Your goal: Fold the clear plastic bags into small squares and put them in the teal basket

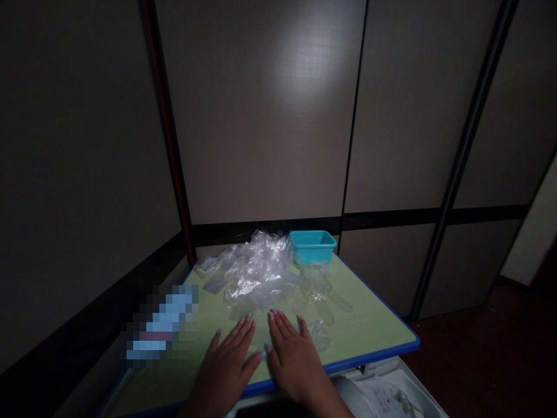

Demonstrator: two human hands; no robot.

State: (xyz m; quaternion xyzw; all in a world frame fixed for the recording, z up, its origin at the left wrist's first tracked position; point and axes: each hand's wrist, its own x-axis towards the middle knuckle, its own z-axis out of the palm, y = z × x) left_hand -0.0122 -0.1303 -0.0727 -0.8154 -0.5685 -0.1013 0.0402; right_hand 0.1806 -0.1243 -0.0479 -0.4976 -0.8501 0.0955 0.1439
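Note:
My left hand [228, 363] lies palm down near the front of the table, fingers stretched out and slightly apart. Beside it, my right hand [293, 354] is also flat, thumb and little finger spread from the rest. A thin clear plastic piece [321, 337] shows by the right hand's outer side; how far it runs beneath the hands is hidden. Beyond the fingertips is a crumpled heap of clear plastic film [261, 267]. To its right lies a clear plastic disposable glove [319, 293], its finger shapes pointing toward me.
A turquoise plastic basket [313, 249] stands at the table's back right. The pale green table [369, 325] has a blue edge. A blurred-out blue item [167, 319] is at the left edge. Below the front right is an open drawer [391, 389] with papers. Cabinet panels [261, 116] rise behind.

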